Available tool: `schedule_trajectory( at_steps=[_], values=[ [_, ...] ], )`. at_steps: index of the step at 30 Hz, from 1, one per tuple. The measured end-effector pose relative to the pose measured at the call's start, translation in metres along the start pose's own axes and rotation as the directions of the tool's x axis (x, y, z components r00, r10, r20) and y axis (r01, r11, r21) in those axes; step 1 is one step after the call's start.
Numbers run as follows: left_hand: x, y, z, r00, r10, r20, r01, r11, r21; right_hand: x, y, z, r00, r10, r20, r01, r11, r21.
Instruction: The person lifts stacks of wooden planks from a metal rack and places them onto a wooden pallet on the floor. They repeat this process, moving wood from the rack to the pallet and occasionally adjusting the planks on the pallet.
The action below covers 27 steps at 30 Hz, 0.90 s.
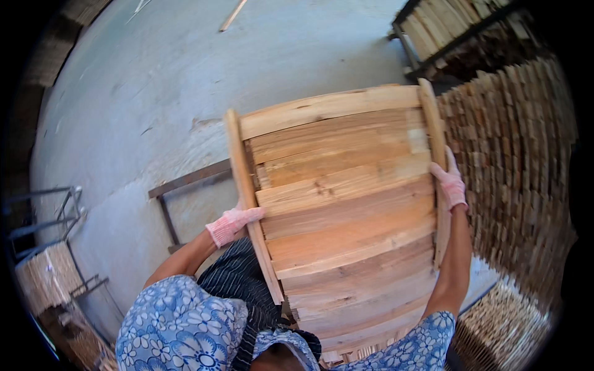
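Observation:
My left hand (232,224), in a pink-and-white glove, grips the left side board (237,157) of a wide wooden load. Its thumb lies over the edge and the other fingers are hidden. At the opposite side my right hand (451,185), gloved alike, is wrapped round the right side board (432,120) with its thumb on the inner edge. Between the two side boards lie several pale wooden planks (352,238), running crosswise from my body outward. A lighter crosspiece (331,111) spans the far end. What supports the planks from below is hidden.
A dark metal frame (189,178) stands beside the load on the left. Tall stacks of thin boards (513,154) rise close to my right arm. A metal rack (405,46) with wood stands far right. Another rack (77,272) holds wood at left. A loose strip (232,15) lies on the concrete floor (136,93).

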<state>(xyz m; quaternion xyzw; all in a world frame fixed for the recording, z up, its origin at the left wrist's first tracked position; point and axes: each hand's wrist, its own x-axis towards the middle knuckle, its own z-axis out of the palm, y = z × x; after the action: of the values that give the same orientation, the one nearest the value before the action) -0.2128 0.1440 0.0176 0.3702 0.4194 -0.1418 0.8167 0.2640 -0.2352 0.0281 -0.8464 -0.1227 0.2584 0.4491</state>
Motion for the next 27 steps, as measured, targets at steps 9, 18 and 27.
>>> schedule_trajectory(
  at_steps=[9,18,27],
  values=[
    [-0.037,0.016,-0.028,0.929,-0.037,-0.367,0.027,0.999,-0.033,-0.037,-0.066,0.018,0.990,-0.009,-0.141,-0.060,0.876,-0.478],
    [-0.041,0.026,0.074,0.963,-0.052,-0.263,0.061,0.998,0.025,-0.037,-0.031,0.098,0.966,-0.116,-0.230,-0.140,0.513,-0.847],
    [-0.004,0.013,0.110,0.955,-0.139,-0.263,0.236,0.893,0.384,-0.056,-0.023,0.093,0.941,-0.186,-0.284,-0.174,0.456,-0.873]
  ],
)
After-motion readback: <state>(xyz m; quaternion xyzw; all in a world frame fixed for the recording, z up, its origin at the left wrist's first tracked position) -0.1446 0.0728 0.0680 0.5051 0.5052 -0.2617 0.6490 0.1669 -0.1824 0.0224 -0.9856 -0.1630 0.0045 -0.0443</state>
